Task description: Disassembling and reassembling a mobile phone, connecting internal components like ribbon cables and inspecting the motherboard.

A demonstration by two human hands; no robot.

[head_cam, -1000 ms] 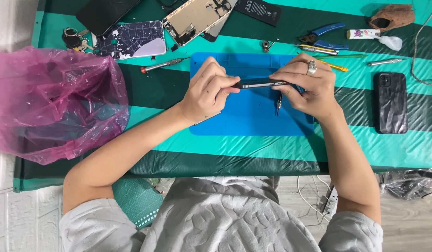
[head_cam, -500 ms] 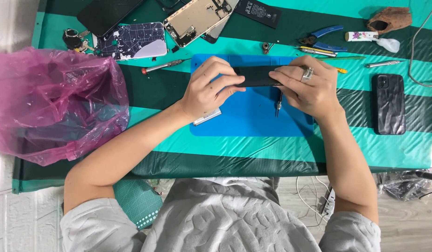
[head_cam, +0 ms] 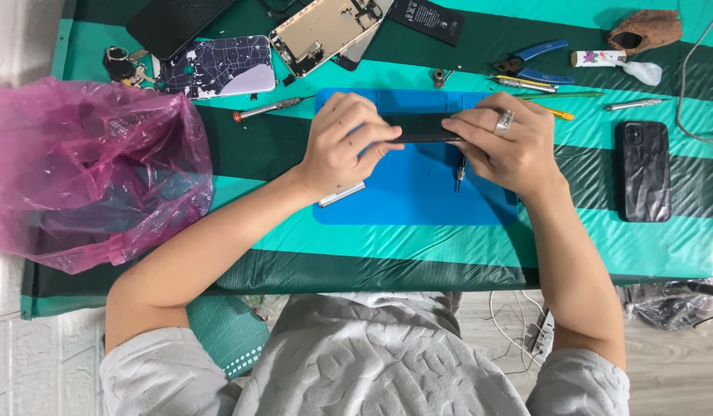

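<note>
- Both hands meet over the blue mat [head_cam: 418, 192], clamped on a thin dark phone [head_cam: 420, 128] held edge-up between them, above the mat's upper half.
- The left hand [head_cam: 345, 146] pinches the phone's left end, thumb below and fingers curled over the top; the right hand [head_cam: 507, 142], with a ring on one finger, grips the right end the same way.
- The phone looks light, stiff and flat, so a two-ended pinch on its edges should control it well. Its faces are likely smooth and slippery, and a glass side would be fragile, so I would take it by the frame and not the faces.
- Squeezing or bending it across the middle seems risky; holding it by both short ends keeps it straight.
- A small screwdriver [head_cam: 459, 168] lies on the mat just under the right hand, and a thin silvery strip [head_cam: 342, 194] peeps out below the left wrist.
- Well apart to the right lies a black phone [head_cam: 643, 171]; above the mat, an opened phone shell [head_cam: 322, 31], a patterned case [head_cam: 218, 71], pliers [head_cam: 530, 58] and another driver [head_cam: 268, 109].
- A pink bag [head_cam: 87, 169] sits at the left of the table [head_cam: 449, 254].
</note>
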